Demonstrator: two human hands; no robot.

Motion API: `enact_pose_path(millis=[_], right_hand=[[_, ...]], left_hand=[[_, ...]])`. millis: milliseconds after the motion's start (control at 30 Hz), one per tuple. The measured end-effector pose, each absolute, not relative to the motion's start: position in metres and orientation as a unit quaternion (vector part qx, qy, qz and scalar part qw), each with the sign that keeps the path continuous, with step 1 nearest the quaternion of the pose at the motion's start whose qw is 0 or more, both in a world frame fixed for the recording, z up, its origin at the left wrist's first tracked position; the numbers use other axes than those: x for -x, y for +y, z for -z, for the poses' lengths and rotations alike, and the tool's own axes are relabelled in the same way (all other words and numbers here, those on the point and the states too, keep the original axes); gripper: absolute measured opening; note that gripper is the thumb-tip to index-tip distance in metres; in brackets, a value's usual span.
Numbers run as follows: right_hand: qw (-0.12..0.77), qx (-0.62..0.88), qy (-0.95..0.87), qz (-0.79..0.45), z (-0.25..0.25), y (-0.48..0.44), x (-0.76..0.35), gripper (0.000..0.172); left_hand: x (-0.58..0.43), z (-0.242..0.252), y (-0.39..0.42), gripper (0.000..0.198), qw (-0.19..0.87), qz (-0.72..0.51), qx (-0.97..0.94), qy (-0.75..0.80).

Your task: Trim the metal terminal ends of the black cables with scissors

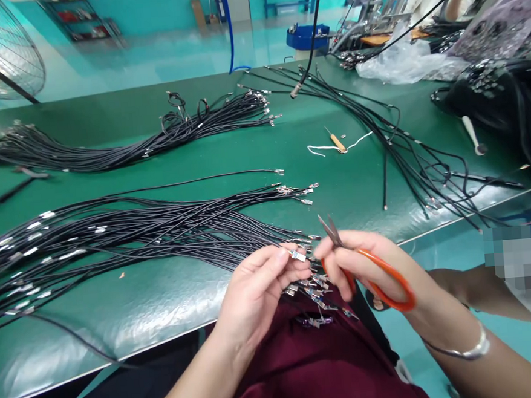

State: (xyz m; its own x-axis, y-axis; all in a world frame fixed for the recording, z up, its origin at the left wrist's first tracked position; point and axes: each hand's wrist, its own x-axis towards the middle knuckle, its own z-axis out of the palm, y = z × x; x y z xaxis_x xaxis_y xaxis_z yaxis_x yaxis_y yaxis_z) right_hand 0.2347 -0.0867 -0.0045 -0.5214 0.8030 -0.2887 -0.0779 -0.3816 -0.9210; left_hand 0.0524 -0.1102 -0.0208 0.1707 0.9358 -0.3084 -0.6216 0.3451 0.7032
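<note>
One connector [297,255] sits pinched in left hand [258,287], near side, scissors [394,270] in right hand [380,244]; apparent connector-handling step, next wanting steadiness.

The left hand [257,284] pinches a connector [298,256]; the right hand [370,263] holds orange-handled scissors [335,236].

From here I see orange-handled scissors [336,238] held w/ dark, pointed blades a bit apart, tips angled up & left, near a small silver-white connector [298,256] w/ a bit of blue, pinched up at approx. the R end of a fanned-out bunch of blk cables [194,219] w/ white tags.
</note>
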Motion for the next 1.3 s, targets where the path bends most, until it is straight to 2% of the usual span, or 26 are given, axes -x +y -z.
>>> enact_pose_path(millis=[100,200,967,1300], right_hand=[[0.178,0.343,-0.479,-0.788,-0.004,-0.096,-0.243,0.048],[0.118,0.354,-0.473,-0.798,-0.007,-0.101,-0.24,0.05],[0.087,0.418,-0.472,-0.771,-0.005,-0.093,-0.227,0.039],[0.105,0.411,-0.492,-0.76,0.002,-0.094,-0.227,0.046]], left_hand=[[-0.055,0.021,-0.112,0.007,0.718,-0.548,-0.22,0.369],[-0.057,0.02,-0.113,0.009,0.702,-0.561,-0.228,0.374],[-0.061,0.017,-0.118,0.009,0.674,-0.572,-0.216,0.416],[-0.062,0.016,-0.118,0.011,0.665,-0.576,-0.212,0.425]])
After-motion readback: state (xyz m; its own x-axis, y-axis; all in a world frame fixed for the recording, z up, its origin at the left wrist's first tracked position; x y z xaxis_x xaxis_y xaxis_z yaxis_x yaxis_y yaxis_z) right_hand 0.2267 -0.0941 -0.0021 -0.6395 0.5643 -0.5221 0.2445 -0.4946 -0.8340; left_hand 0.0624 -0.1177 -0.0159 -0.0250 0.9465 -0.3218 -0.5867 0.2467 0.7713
